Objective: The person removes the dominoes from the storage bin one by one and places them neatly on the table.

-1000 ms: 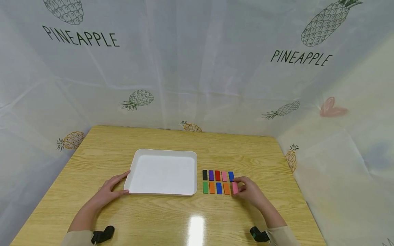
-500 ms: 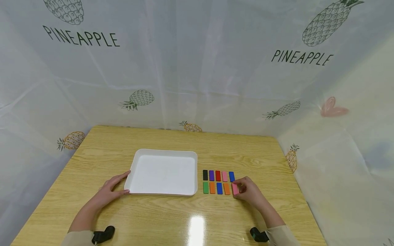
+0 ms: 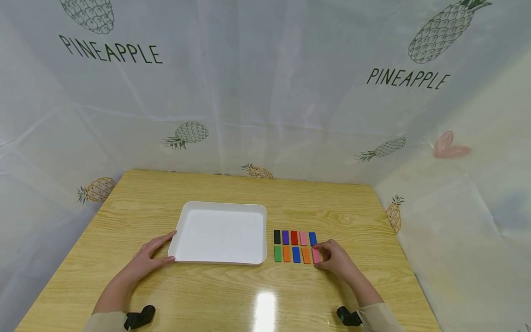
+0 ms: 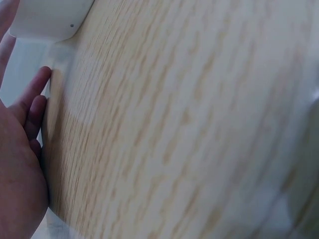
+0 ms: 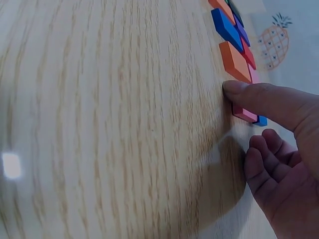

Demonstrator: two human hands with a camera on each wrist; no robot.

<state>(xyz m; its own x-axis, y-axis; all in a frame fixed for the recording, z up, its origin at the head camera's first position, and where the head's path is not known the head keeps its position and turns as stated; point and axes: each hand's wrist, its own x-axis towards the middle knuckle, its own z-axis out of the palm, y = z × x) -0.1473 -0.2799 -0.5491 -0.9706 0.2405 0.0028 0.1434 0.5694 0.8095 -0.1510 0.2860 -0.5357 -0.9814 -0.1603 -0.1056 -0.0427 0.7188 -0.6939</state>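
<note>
On the wooden table, a white tray (image 3: 220, 233) lies with my left hand (image 3: 143, 263) at its left side, thumb and fingertips spread against the rim. My right hand (image 3: 337, 261) pinches the near-right pink block (image 3: 316, 256) between thumb and index finger, at the right end of the front row. That row also has a green block (image 3: 277, 253), an orange block (image 3: 286, 254), a blue block (image 3: 296, 255) and another orange one. In the right wrist view, the thumb partly hides the pink block (image 5: 244, 113), and the other fingers are curled below it.
Behind the front row lie a black block (image 3: 277, 236), a purple block (image 3: 286, 237), a red block (image 3: 294, 238), a second pink block (image 3: 303, 238) and a second blue block (image 3: 313, 238). A pineapple-printed curtain (image 3: 265, 101) hangs around the table (image 3: 207, 295).
The right hand's fingers have closed in on the pink block, which has shifted and turned slightly into line with the front row. The left hand stays at the tray.
</note>
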